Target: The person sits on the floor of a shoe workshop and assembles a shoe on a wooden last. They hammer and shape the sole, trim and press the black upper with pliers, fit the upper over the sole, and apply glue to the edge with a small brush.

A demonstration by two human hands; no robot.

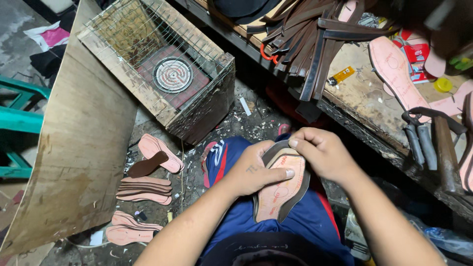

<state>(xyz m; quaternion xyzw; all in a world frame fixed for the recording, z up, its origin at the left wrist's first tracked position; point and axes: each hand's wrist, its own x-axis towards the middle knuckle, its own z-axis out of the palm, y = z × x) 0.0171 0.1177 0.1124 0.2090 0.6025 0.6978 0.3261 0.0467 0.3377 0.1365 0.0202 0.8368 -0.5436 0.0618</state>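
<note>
I hold a pink shoe insole with a dark brown wrapped edge (282, 192) over my lap, above blue shorts. My left hand (253, 170) grips its left side, thumb pressed flat across the pink face. My right hand (322, 152) pinches the top rim, thumb on the brown edge. The lower end of the insole rests against my thigh.
Stacks of pink insoles (145, 189) lie on the dirty floor at left, beside a leaning board (79, 162). A wire-covered box with a coil heater (172, 75) stands ahead. The workbench (364, 103) at right carries brown straps (305, 39), pink soles (394, 74) and pliers (426, 138).
</note>
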